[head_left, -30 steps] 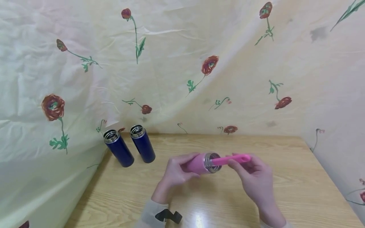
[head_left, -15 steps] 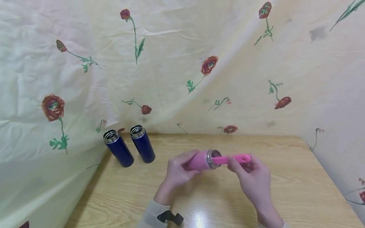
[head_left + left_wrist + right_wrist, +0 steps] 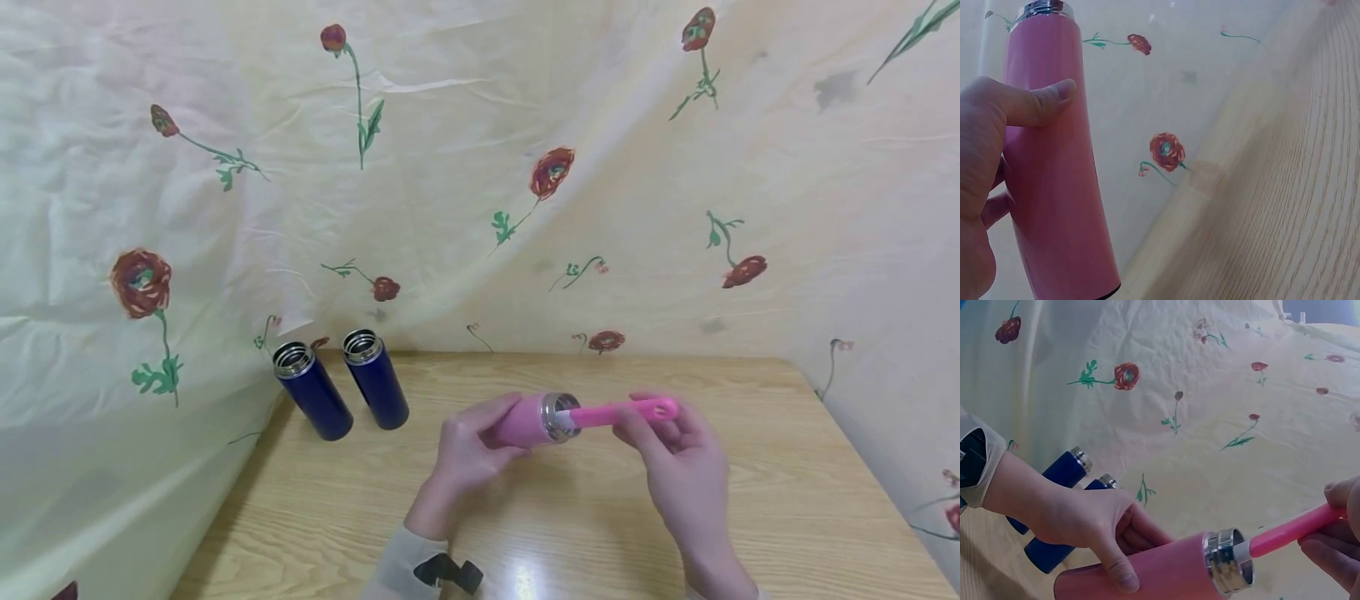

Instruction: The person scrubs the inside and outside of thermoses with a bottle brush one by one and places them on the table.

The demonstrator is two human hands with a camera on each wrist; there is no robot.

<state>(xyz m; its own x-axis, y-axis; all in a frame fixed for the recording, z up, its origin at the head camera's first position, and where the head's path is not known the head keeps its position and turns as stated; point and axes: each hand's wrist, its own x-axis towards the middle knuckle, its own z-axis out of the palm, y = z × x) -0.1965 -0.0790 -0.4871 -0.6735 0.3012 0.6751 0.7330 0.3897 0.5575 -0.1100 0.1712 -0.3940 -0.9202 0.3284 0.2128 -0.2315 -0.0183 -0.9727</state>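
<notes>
My left hand (image 3: 472, 450) grips a pink steel-necked bottle (image 3: 1054, 187) round its body. The bottle is held tilted above the table, its open mouth toward my right hand (image 3: 686, 467). Between thumb and fingers, that hand pinches the pink handle of a bottle brush (image 3: 1294, 531), near the end with a hanging hole. A whitish part of the brush shows right at the steel rim (image 3: 1230, 559); the rest of its head is hidden inside the bottle. In the left wrist view, my thumb lies across the pink body.
Two dark blue bottles without lids, one at far left (image 3: 315, 396) and one beside it (image 3: 378, 383), stand on the wooden table (image 3: 787, 483). A flower-patterned cloth (image 3: 450, 208) hangs behind and at the sides.
The bottle has risen slightly in my left hand. My right hand moved a little inward, then back right, drawing the brush handle farther from the mouth so the whitish part shows.
</notes>
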